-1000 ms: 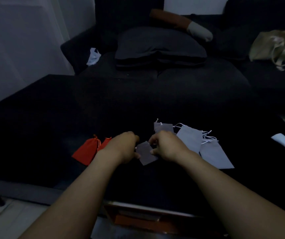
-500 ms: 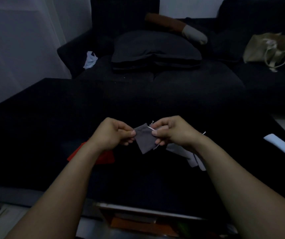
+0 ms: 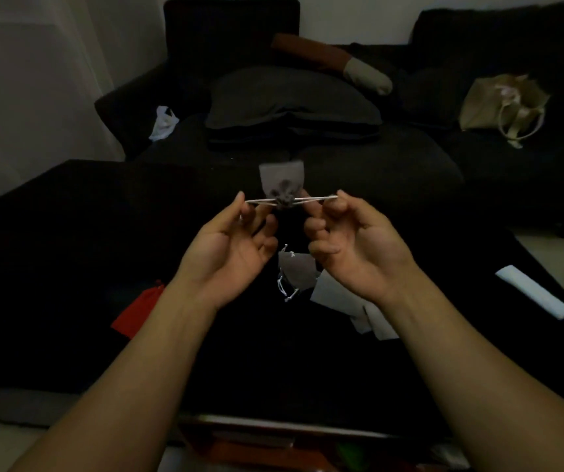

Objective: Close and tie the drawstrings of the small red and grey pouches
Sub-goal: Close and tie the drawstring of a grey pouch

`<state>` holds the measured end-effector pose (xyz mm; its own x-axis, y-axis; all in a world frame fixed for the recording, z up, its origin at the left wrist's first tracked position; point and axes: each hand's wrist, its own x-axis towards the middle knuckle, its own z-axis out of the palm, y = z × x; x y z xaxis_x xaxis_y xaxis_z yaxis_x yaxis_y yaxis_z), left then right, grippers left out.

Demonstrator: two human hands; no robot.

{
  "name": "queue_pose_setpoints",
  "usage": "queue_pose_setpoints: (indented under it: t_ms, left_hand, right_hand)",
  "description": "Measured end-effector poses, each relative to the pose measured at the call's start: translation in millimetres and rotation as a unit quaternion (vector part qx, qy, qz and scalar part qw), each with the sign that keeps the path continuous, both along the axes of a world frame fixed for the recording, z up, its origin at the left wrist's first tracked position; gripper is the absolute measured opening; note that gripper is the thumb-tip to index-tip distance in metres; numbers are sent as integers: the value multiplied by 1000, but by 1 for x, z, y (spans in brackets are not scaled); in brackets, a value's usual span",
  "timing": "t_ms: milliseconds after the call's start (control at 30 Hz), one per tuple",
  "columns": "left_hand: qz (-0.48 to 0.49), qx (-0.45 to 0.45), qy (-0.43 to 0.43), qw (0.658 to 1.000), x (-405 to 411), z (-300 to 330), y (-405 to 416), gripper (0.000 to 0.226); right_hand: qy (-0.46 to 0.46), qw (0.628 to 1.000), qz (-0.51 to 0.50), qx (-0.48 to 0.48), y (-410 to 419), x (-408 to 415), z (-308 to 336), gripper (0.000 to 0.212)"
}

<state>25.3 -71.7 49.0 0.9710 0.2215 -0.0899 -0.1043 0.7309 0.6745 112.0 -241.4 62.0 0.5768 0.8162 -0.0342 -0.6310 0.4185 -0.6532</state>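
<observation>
A small grey pouch is held in the air at the centre of the frame, its long axis running up the picture: the gathered, puckered mouth points down toward the viewer and the flat bottom edge points away, toward the dark sofa. Its white drawstrings stretch level and taut to either side of the mouth. The left hand pinches the left-side cord between thumb and forefinger, its other fingers loosely curled; the right hand pinches the right-side cord the same way, palm up. The pouch looks like soft, matte cloth, roughly square. On the black table surface below, more grey pouches lie flat just under the right hand, partly hidden by the wrist, and a red pouch lies at lower left, partly behind the left forearm. A white strip sits at right. A beige bag rests on the sofa at upper right.
</observation>
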Motion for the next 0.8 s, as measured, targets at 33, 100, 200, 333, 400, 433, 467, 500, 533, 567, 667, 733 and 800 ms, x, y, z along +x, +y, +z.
queue_pose_setpoints:
  t_ms: [33,100,200,333,400,433,467,500,533,567,667,733,800]
  left_hand:
    - [11,-6,-4,1000,4,1,-5,24]
    - [35,16,2,999,13,4,-16,28]
    - [41,49,6,998,23,5,-30,26]
    - [-11,-31,-4,999,34,0,-45,28]
    - [-7,-32,8,999,42,-3,-55,31]
    - [2,-17,17,1000,45,-5,-59,37]
    - [13,-3,24,1000,48,-6,-63,41]
    - [20,10,28,999,54,-7,-64,40]
    - [25,27,30,999,58,-9,-64,37]
    - [28,36,36,998,65,-10,-61,35]
    - [40,45,44,997,76,-16,-61,37]
    - [38,25,49,998,81,-21,-66,38]
    - [26,23,51,998,84,-22,-70,38]
  right_hand:
    - [13,1000,-7,24,-2,-1,1,24]
    - [12,999,-33,39,-9,2,2,26]
    - [8,997,-69,35,-23,9,5,30]
    - [30,992,-123,1,-36,14,5,36]
    - [37,989,-141,-25,-38,19,1,38]
    - [38,988,-144,-35,-38,22,-2,38]
    - [34,988,-145,-43,-38,25,-4,39]
    - [27,988,-146,-51,-38,31,-7,40]
    - [17,987,-148,-65,-39,36,-8,40]
    - [14,985,-151,-82,-37,43,-9,39]
    - [17,979,-172,-106,-34,49,-16,39]
    - [28,972,-197,-121,-34,51,-20,39]
    - [17,968,-215,-133,-36,52,-19,39]
